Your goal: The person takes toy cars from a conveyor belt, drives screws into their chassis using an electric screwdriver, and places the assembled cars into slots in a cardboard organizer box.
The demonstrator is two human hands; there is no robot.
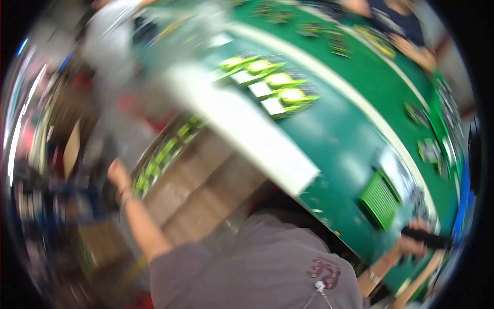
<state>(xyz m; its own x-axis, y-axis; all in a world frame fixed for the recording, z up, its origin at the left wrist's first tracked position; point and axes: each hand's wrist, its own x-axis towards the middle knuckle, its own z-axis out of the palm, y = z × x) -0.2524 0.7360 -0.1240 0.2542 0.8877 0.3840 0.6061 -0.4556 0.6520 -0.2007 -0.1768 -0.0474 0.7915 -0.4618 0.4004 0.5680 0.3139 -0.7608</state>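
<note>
My left hand is stretched out at the left, beside the far left edge of an open cardboard box. Motion smears its fingers, so their grip is unclear. A row of green-and-black packages lines the inside of that box. Over at the right, above the green table, my right hand is closed on a long black object whose kind I cannot make out. Close to that hand lie a green ribbed tray and a clear plastic piece.
A white board runs along the table's near edge. Several yellow-green packages stand grouped on the table. Beyond is a green conveyor belt carrying more packages. Co-workers are at the far side, and another person's forearm shows at lower right.
</note>
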